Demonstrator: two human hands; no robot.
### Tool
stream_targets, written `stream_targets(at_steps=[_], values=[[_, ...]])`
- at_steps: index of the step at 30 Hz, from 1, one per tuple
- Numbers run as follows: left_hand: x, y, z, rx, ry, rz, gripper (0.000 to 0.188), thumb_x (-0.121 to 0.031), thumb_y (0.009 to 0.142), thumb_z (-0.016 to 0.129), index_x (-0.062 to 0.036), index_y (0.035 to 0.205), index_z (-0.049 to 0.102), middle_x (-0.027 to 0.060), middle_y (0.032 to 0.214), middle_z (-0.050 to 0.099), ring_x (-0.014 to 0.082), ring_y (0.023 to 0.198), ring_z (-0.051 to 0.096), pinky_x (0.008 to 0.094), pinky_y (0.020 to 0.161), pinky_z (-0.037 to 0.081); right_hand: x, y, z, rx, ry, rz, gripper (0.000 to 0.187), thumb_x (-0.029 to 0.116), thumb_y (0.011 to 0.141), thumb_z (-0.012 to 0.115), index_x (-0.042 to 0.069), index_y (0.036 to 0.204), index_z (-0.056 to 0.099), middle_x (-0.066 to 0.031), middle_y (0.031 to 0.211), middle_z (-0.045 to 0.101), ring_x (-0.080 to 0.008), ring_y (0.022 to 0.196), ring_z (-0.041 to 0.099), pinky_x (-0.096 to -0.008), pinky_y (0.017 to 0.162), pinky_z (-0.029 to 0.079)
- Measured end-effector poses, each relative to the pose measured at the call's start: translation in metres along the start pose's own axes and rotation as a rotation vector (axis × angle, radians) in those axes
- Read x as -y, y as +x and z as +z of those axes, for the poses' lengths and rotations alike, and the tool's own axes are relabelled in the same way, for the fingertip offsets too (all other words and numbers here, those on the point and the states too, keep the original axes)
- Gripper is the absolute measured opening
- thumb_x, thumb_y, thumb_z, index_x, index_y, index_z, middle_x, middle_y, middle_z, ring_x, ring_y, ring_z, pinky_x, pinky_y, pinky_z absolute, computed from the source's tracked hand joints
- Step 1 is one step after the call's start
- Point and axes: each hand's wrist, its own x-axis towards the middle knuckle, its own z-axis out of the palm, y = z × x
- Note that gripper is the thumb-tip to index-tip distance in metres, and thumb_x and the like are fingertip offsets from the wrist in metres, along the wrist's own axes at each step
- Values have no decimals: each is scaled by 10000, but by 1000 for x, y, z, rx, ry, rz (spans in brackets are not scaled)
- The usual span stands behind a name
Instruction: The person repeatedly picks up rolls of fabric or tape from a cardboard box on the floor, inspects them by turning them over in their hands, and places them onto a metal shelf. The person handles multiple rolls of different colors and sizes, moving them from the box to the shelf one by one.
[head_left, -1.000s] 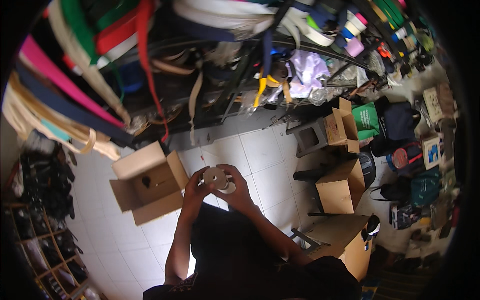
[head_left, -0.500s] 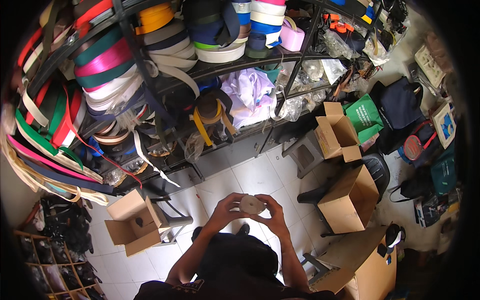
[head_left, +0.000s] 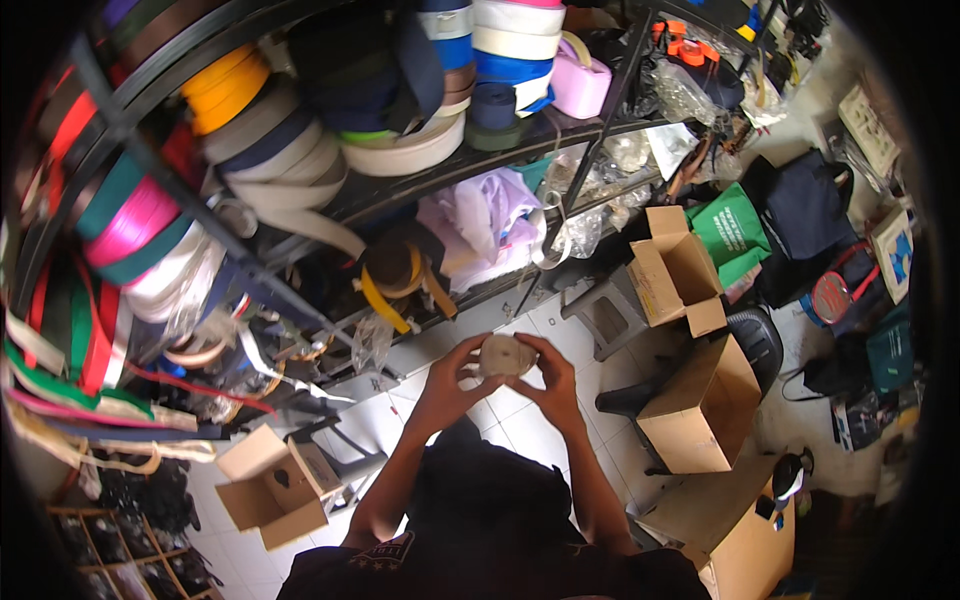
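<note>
Between my two hands is a small beige roll [head_left: 507, 357], looking like wound webbing or tape, with a dark hole at its centre. My left hand [head_left: 457, 373] grips its left side, the fingers curved around the edge. On the opposite side my right hand [head_left: 546, 378] holds it, thumb low and fingers over the top. Both arms reach forward over the tiled floor [head_left: 515, 425], toward the shelf. The shelf rack [head_left: 400, 190] ahead carries stacked rolls of webbing, among them a yellow roll [head_left: 228, 90] and a cream roll [head_left: 405, 150].
An open cardboard box [head_left: 270, 490] stands at the lower left. To the right are a grey stool [head_left: 605, 318], a smaller open box [head_left: 675, 270] and a larger open box [head_left: 705, 405] on a black chair [head_left: 755, 340]. Loose straps [head_left: 90, 330] hang off the shelf at left.
Both hands have moved forward and up in view with the roll, closer to the shelf. The shelf looks nearer and shifted left. The grip stays on the roll.
</note>
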Motion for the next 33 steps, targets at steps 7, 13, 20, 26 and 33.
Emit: stream_targets(at_steps=[7,13,20,26,33], values=[[-81,114,3,30,-7,251,670,-111,855,761,-5,1430,434,173,1355,564,238,1178,607,352,928,531,62,98,-47,-212,-156,-241,588,-71,714,796,-13,1261,592,-111,1239,607,-207,1199,571,-335,1054,438],[-115,155,5,-109,-204,422,531,20,817,765,28,1293,531,142,1261,600,186,1100,617,296,886,549,99,142,-53,-312,-149,-388,608,-31,714,830,-56,1260,566,-134,1205,632,-206,1117,615,-340,1000,471],[-137,174,10,-266,-264,415,260,76,835,722,39,1077,635,188,1244,626,195,1069,654,294,873,556,105,175,-73,-228,34,-405,615,5,695,860,-50,1242,584,-126,1167,647,-197,1101,618,-340,977,466],[-140,197,30,-283,-351,367,257,107,807,733,32,1035,644,144,1125,642,182,1007,658,290,863,554,95,196,-102,-130,244,-365,647,9,697,861,-71,1268,566,-140,1175,645,-196,1108,611,-335,987,456],[-138,211,36,-206,-393,315,286,136,787,735,49,1036,623,115,1015,647,145,932,653,282,831,551,88,207,-134,-85,270,-401,644,33,710,850,-82,1273,559,-141,1185,639,-195,1108,608,-326,995,443]])
